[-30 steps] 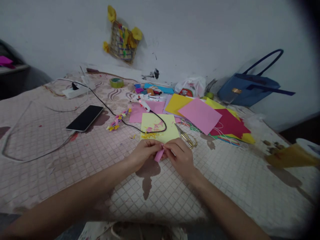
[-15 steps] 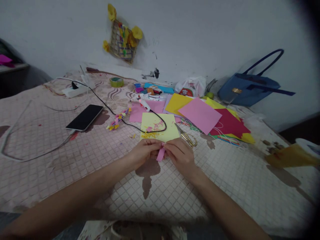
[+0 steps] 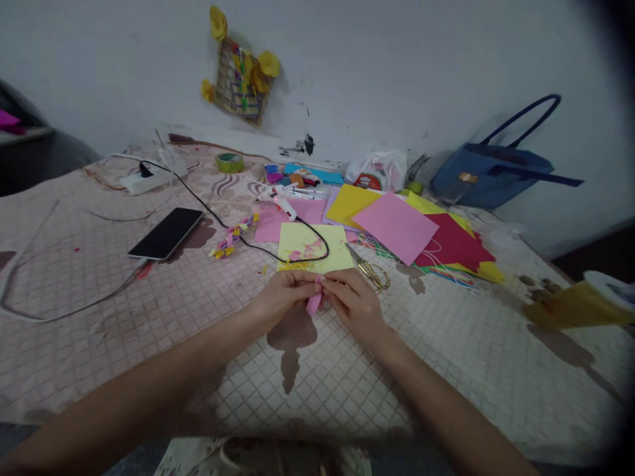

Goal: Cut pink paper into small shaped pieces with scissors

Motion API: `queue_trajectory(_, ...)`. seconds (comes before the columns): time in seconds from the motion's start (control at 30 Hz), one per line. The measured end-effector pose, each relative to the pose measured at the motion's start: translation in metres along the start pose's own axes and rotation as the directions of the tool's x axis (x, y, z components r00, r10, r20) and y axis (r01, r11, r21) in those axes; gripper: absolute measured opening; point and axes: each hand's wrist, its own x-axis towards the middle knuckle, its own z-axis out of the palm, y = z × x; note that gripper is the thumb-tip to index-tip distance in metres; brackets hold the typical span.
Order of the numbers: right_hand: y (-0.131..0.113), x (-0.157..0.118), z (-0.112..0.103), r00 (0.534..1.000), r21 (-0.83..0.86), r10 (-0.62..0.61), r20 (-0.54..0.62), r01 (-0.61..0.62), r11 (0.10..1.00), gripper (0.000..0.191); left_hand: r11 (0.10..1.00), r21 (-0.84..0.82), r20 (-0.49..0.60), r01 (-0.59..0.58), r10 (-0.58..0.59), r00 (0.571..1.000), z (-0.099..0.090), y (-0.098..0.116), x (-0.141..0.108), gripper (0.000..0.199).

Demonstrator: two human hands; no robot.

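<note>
A short pink paper strip (image 3: 314, 303) is pinched between my two hands, its lower end hanging down over the tablecloth. My left hand (image 3: 286, 295) grips it with thumb and fingers from the left. From the right, the fingertips of my right hand (image 3: 355, 303) close on its upper end. Just beyond them lies a pale yellow sheet (image 3: 337, 246) with pink and yellow paper scraps on it. Gold-handled scissors (image 3: 373, 275) lie beside my right hand. A white glue gun (image 3: 284, 203) rests farther back, its black cord looping over the sheet.
Coloured paper sheets (image 3: 397, 228) are piled at the right, near a blue bag (image 3: 489, 173). A tablet (image 3: 166, 234) and a power strip (image 3: 146, 180) with cables lie left. Green tape (image 3: 229, 162) sits behind. A yellow container (image 3: 578, 305) stands at the far right.
Both hands have shifted slightly up and left with the pink paper strip, and its hanging end looks shorter. The whole view has also moved a little.
</note>
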Motion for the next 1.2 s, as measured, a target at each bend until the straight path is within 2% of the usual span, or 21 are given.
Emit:
queue_trajectory(0.17,-0.008,0.005,-0.004,0.986,0.201,0.164,-0.025,-0.155,0.967,0.021,1.000,0.001,0.001,-0.011,0.011,1.000,0.001,-0.001,0.000,0.022)
queue_trajectory(0.27,-0.009,0.008,-0.008,0.950,0.305,0.309,-0.040,-0.283,0.910,0.019,1.000,-0.006,0.012,0.014,-0.014,1.000,0.000,-0.002,0.000,0.021)
queue_trajectory(0.37,-0.008,0.010,-0.009,0.912,0.385,0.411,0.020,-0.386,0.838,0.017,0.999,0.027,0.010,0.031,-0.031,0.999,0.001,-0.002,-0.001,0.020)
queue_trajectory(0.47,-0.006,0.009,-0.008,0.902,0.416,0.423,0.090,-0.420,0.807,0.013,0.995,0.101,-0.028,0.024,-0.021,0.999,0.004,0.000,-0.002,0.019)
queue_trajectory(0.53,-0.006,0.009,-0.008,0.909,0.396,0.406,0.092,-0.408,0.823,0.010,0.987,0.163,-0.049,0.002,0.006,0.999,0.006,0.003,-0.002,0.018)
queue_trajectory(0.73,-0.011,0.006,-0.004,0.953,0.193,0.301,-0.041,-0.288,0.938,0.011,0.935,0.338,-0.032,-0.108,0.126,0.991,0.007,0.005,-0.003,0.012)
queue_trajectory(0.87,-0.013,0.005,-0.002,0.958,0.151,0.275,-0.074,-0.262,0.953,0.010,0.927,0.352,-0.045,-0.127,0.152,0.987,0.006,0.004,-0.002,0.011)
queue_trajectory(1.03,-0.015,0.007,-0.002,0.904,0.264,0.425,-0.041,-0.401,0.877,0.007,0.944,0.295,-0.051,-0.149,0.171,0.984,0.007,0.001,-0.001,0.015)
queue_trajectory(1.2,-0.012,0.006,0.001,0.824,0.466,0.561,0.079,-0.528,0.710,0.008,0.945,0.293,-0.067,-0.144,0.170,0.983,0.009,0.003,-0.003,0.014)
